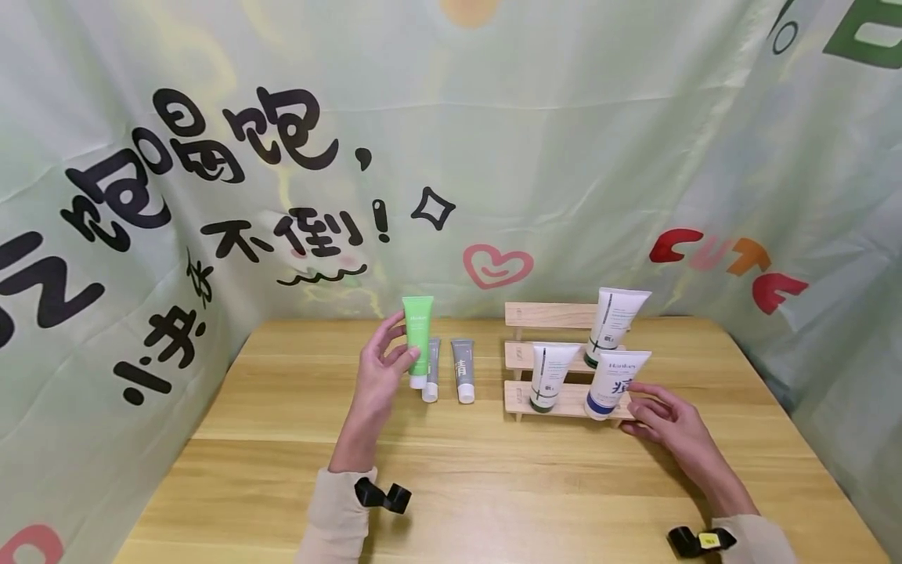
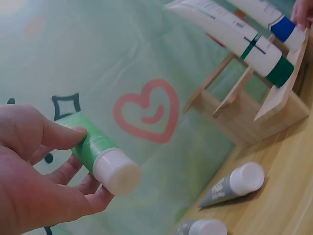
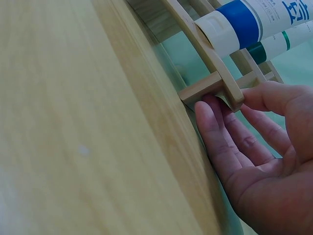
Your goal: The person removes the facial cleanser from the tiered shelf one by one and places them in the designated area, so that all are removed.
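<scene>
over the table (image 1: 451, 486) at eleven o'clock, your left hand (image 1: 384, 368) grips the green tube (image 1: 419, 333), not yet on the wooden rack (image 1: 550, 315) at two o'clock, whose end your right hand (image 1: 669, 423) pinches, with three white tubes (image 1: 553, 374) placed and two grey tubes (image 1: 463, 368) seemingly left.

Observed green tube (image 1: 419, 329) upright, white cap (image 1: 418, 382) down, gripped in left hand (image 1: 378, 370). Saw grey tube (image 1: 433, 368) partly behind, second grey tube (image 1: 463, 370) just beside, both on wooden table (image 1: 493, 486). Found right hand (image 1: 669, 423) at right end of wooden rack (image 1: 546, 316), near blue-banded white tube (image 1: 611, 384). Noted two green-capped white tubes (image 1: 553, 372) also on rack, one low at left, one higher. Recorded printed cloth (image 1: 564, 172) hanging behind.
</scene>
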Demonstrator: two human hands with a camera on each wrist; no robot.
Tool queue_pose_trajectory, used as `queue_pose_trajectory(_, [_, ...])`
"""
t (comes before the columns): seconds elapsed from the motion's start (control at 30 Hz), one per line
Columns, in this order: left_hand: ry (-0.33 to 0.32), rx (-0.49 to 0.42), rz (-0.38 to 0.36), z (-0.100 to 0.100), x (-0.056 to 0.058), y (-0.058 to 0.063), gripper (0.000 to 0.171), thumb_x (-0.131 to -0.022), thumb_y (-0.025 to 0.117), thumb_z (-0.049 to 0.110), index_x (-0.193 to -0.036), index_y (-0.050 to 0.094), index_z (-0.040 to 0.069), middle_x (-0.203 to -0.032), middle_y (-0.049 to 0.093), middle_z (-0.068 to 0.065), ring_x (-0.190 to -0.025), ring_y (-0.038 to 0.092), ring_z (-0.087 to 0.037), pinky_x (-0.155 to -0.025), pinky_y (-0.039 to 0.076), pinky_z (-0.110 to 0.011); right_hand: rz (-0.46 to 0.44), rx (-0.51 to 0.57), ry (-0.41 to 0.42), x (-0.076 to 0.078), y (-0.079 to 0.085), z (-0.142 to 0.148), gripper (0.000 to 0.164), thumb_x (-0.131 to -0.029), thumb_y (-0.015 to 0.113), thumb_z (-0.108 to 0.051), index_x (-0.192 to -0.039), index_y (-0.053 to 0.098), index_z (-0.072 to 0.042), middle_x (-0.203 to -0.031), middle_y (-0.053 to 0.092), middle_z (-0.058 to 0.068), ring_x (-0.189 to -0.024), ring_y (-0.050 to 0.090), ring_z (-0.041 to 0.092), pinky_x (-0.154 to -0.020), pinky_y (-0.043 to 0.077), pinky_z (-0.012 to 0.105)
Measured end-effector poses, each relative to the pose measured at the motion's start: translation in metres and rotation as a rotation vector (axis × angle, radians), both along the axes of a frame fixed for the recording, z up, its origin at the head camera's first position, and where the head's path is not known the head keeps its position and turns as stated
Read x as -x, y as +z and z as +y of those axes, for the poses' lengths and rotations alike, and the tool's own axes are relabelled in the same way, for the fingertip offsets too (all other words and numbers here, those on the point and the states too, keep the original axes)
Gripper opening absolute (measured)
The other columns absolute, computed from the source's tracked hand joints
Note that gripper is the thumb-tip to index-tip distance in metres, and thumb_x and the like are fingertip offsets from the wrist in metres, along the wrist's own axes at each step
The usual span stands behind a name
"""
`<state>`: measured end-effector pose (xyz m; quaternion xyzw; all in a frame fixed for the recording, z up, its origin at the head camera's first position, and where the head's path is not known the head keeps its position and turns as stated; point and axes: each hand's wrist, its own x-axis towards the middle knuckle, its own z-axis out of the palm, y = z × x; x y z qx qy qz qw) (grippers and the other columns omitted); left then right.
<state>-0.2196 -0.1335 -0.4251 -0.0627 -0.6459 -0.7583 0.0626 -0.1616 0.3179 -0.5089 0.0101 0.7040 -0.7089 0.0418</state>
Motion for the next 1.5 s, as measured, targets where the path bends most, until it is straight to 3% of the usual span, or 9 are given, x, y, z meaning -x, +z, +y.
queue_pose_trajectory(0.27, [0.073, 0.081, -0.044, -0.011, 0.004, -0.008, 0.066, -0.092, 0.061, -0.017, -0.15, 0.05, 0.013, -0.133, 0.056, -0.02, -0.105, 0.062, -0.031, -0.086, 0.055, -0.029, 0.002, 0.003, 0.0, -0.001, 0.002, 0.001, 0.028, -0.102, 0.065, -0.013, -0.129, 0.062, -0.018, -0.11, 0.071, -0.001, -0.095, 0.073, 0.017, -0.083, 0.06, 0.035])
queue_pose_trajectory(0.73, [0.182, 0.175, -0.071, -0.024, 0.015, -0.037, 0.062, -0.091, 0.063, -0.015, -0.147, 0.054, 0.009, -0.127, 0.057, -0.024, -0.102, 0.063, -0.033, -0.08, 0.054, -0.027, 0.017, -0.03, 0.017, 0.002, 0.003, 0.001, 0.03, -0.102, 0.065, -0.015, -0.132, 0.061, -0.014, -0.11, 0.07, 0.003, -0.095, 0.073, 0.019, -0.083, 0.06, 0.035])
queue_pose_trajectory(1.17, [0.219, 0.263, -0.114, -0.031, 0.023, -0.059, 0.058, -0.092, 0.068, -0.007, -0.147, 0.055, 0.007, -0.12, 0.061, -0.027, -0.101, 0.064, -0.037, -0.073, 0.053, -0.023, 0.006, -0.022, 0.01, 0.0, 0.002, 0.001, 0.031, -0.102, 0.065, -0.015, -0.133, 0.06, -0.013, -0.11, 0.07, 0.003, -0.094, 0.073, 0.02, -0.083, 0.06, 0.036])
queue_pose_trajectory(1.5, [0.269, 0.364, -0.148, -0.033, 0.029, -0.07, 0.055, -0.091, 0.069, -0.007, -0.144, 0.058, 0.006, -0.116, 0.063, -0.024, -0.096, 0.064, -0.031, -0.072, 0.053, -0.022, 0.01, -0.022, 0.008, 0.0, 0.0, 0.001, 0.03, -0.102, 0.065, -0.015, -0.132, 0.06, -0.014, -0.111, 0.071, 0.002, -0.094, 0.074, 0.02, -0.083, 0.06, 0.036])
